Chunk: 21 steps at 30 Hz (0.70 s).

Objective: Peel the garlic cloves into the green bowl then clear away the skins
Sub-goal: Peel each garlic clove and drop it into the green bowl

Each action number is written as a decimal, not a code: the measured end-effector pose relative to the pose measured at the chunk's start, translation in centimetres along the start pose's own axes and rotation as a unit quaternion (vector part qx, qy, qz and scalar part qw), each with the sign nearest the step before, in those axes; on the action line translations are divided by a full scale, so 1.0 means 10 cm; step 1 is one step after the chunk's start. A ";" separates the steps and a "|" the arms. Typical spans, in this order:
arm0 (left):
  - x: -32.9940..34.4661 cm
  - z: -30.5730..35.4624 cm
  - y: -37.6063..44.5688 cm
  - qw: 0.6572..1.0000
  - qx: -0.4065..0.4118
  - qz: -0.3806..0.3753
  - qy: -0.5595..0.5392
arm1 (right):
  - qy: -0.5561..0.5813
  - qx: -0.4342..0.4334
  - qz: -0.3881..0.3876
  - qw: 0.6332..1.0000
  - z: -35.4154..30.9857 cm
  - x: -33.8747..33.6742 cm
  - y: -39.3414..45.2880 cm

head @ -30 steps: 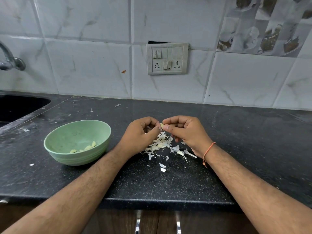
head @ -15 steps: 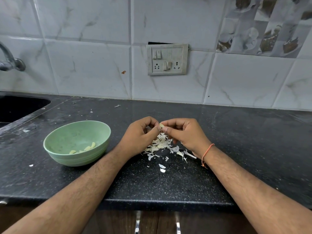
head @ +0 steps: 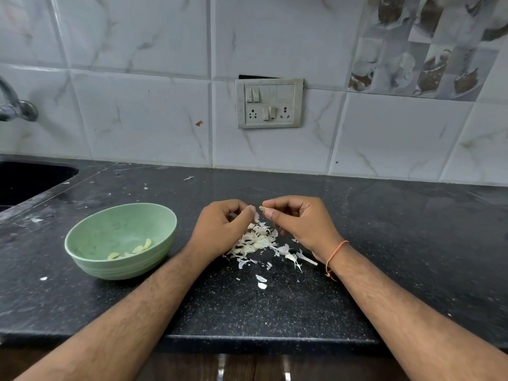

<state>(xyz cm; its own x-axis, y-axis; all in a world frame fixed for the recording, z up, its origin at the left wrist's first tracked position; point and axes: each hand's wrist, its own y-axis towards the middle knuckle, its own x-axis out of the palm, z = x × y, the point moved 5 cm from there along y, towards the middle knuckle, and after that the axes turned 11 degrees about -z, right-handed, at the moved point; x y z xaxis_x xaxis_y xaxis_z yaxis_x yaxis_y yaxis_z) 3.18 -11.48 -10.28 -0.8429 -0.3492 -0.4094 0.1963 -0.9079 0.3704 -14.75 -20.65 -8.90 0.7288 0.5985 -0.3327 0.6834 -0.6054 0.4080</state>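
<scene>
Clove in hand: a small pale garlic clove (head: 262, 208) is pinched at the fingertips of the right hand (head: 299, 222), above the far edge of the heap of white papery skins (head: 257, 242), mid-surface.
Right hand: fingers curled, thumb and forefinger grasping the clove.
Left hand: the left hand (head: 222, 229) has curled fingers, and its thumb and fingertips pinch a thin scrap of white skin (head: 256, 215) just left of the clove.
Clove axis: only the tip shows; its long axis seems to run left to right, the free end pointing left toward the other hand. The rest is hidden by fingers.
Bowl: the round pale green bowl (head: 82, 253) sits on the black speckled stone surface (head: 398, 243), left of both hands, with a few peeled cloves (head: 137, 248) inside.
Risk, slip: the grip covers little of a small clove; a hard tug could flick it into the skins.
Risk, mixing: a dropped clove would be hard to spot among the scraps.
Risk, scatter: stray flakes already lie well apart, toward the dark sink (head: 24, 182); brisk movement would likely spread more.
</scene>
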 end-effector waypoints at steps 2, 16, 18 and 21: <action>-0.01 -0.01 0.00 1.000 0.002 0.005 0.017 | -0.009 -0.001 0.006 1.000 0.00 -0.02 0.01; -0.03 0.09 -0.03 0.998 0.050 0.002 0.043 | -0.076 -0.014 0.013 0.997 -0.01 -0.01 0.01; -0.02 0.08 -0.03 0.998 0.051 -0.005 0.038 | -0.065 -0.012 0.011 0.998 -0.01 -0.01 0.01; -0.02 0.07 -0.02 0.998 0.051 -0.009 0.044 | -0.051 -0.013 0.001 0.999 -0.01 -0.01 0.00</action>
<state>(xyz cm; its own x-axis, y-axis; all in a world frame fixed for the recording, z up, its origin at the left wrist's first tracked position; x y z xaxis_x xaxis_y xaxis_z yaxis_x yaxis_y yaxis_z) 2.95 -11.03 -9.68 -0.7982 -0.3556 -0.4862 0.1259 -0.8878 0.4426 -14.81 -20.62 -8.76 0.7323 0.5388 -0.4165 0.6809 -0.5924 0.4308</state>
